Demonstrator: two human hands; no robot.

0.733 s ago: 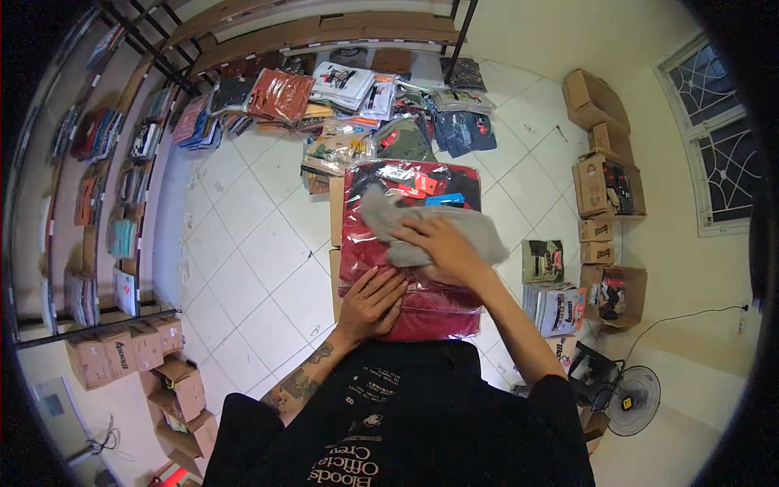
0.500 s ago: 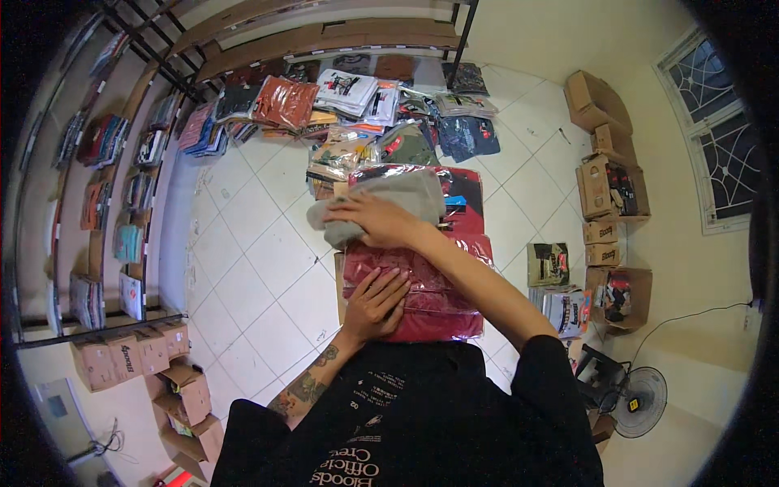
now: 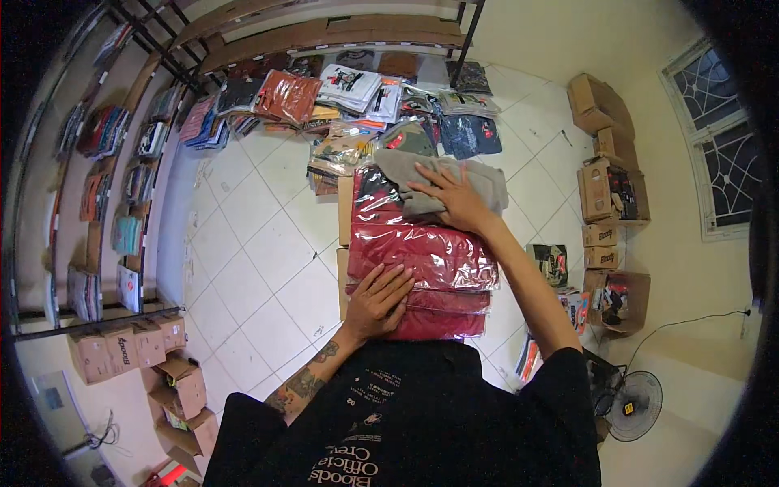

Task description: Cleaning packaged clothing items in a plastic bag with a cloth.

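My left hand lies flat with its fingers stretched on the lower part of a stack of red garments in clear plastic bags. My right hand rests with fingers spread on a bunched grey cloth over the far end of the stack, pressing it against the shiny plastic. The top package shows black as well as red at its upper left. Brown cardboard shows under the stack's left side.
Heaps of bagged garments lie at the back on the tiled floor, below bare shelves. Filled racks line the left. Cartons, more garment piles and a fan are on the right.
My right hand has swept the grey cloth leftward across the bags, then back to the upper right, farther away from me. My left hand has stayed on the lower part.
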